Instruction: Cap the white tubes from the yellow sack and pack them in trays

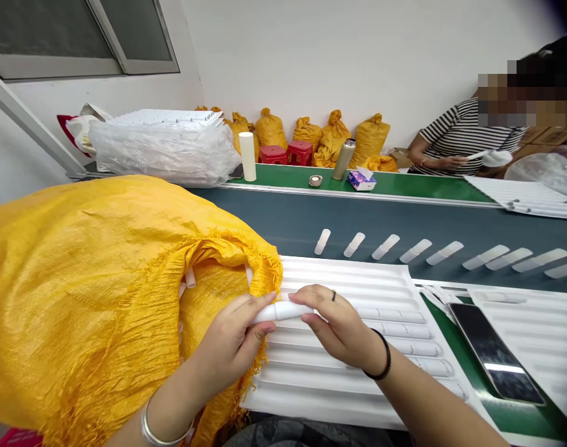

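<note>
A white capped tube (283, 310) is held level between my two hands, above a ridged white tray. My left hand (237, 329) pinches its left end, and my right hand (334, 320) grips the right end with thumb and fingers. Several white tubes with small printed marks (404, 331) lie in the grooves of the white tray (321, 375), partly behind my right forearm. Left of my hands, a large yellow woven sack (92, 279) lies with its mouth facing me. A few white tube pieces (190, 277) show inside the opening.
Several white tubes (416, 250) lie in a row on the dark conveyor belt (283, 217). A phone (495, 351) rests right of the tray. Across the belt, a person in a striped top (460, 133) holds a white piece. A flask (343, 159) and tissue box (361, 180) stand nearby.
</note>
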A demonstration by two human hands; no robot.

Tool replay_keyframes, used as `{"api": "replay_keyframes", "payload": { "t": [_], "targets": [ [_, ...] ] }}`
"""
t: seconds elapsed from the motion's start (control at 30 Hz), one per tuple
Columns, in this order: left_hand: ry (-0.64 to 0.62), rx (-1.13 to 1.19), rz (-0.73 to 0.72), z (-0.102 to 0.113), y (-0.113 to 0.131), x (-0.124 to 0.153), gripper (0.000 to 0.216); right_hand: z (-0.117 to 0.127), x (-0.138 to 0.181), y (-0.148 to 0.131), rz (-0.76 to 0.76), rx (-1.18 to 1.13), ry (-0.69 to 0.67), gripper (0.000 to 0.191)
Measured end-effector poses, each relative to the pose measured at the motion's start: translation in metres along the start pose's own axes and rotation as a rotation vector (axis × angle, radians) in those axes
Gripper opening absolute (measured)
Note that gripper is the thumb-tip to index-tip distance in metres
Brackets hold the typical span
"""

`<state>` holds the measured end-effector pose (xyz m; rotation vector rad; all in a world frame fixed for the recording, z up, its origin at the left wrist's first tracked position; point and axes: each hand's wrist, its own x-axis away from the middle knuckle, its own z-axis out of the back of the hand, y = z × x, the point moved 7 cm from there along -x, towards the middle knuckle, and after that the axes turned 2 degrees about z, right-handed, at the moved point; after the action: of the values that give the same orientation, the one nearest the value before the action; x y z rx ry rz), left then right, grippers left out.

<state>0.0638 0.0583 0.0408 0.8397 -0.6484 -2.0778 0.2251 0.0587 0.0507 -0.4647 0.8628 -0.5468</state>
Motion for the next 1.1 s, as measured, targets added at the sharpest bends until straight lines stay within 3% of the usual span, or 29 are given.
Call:
{"api": "replay_keyframes", "payload": {
  "t": [0.1, 0.17, 0.27, 0.37, 0.47, 0.57, 0.7, 0.87, 1.0, 1.1],
  "targets": [
    [-0.031, -0.035, 0.017, -0.002, -0.003, 0.007, 0.042, -0.012, -0.005, 0.000, 0.036, 0.155, -0.094, 0.033],
    [-0.098, -0.103, 0.092, -0.003, -0.019, 0.010, 0.055, -0.024, -0.013, 0.017, -0.020, 0.348, -0.209, 0.024],
    [-0.118, -0.337, 0.334, 0.014, -0.071, 0.010, 0.067, -0.024, -0.030, 0.077, -0.369, 0.590, -0.260, 0.022],
    [-0.102, -0.608, 0.530, 0.043, -0.131, 0.004, 0.044, -0.011, -0.048, 0.139, -0.681, 0.680, -0.168, 0.029],
    [-0.149, -0.707, 0.546, 0.055, -0.169, -0.002, 0.037, -0.009, -0.059, 0.188, -0.855, 0.686, -0.189, 0.027],
    [-0.164, -0.754, 0.520, 0.058, -0.184, -0.004, 0.035, -0.013, -0.060, 0.214, -0.946, 0.654, -0.277, 0.028],
    [-0.242, -0.671, 0.458, 0.050, -0.186, -0.008, 0.027, 0.004, -0.044, 0.205, -0.961, 0.683, -0.340, 0.038],
    [-0.328, -0.466, 0.363, 0.032, -0.160, -0.008, 0.026, 0.038, 0.020, 0.153, -0.885, 0.742, -0.509, 0.022],
    [-0.140, -0.278, 0.307, 0.036, -0.115, -0.007, 0.030, 0.039, 0.075, 0.120, -0.834, 0.742, -0.656, 0.017],
    [0.013, -0.125, 0.216, 0.041, -0.077, -0.010, 0.027, 0.038, 0.084, 0.105, -0.754, 0.766, -0.631, 0.012]
  ]
}}
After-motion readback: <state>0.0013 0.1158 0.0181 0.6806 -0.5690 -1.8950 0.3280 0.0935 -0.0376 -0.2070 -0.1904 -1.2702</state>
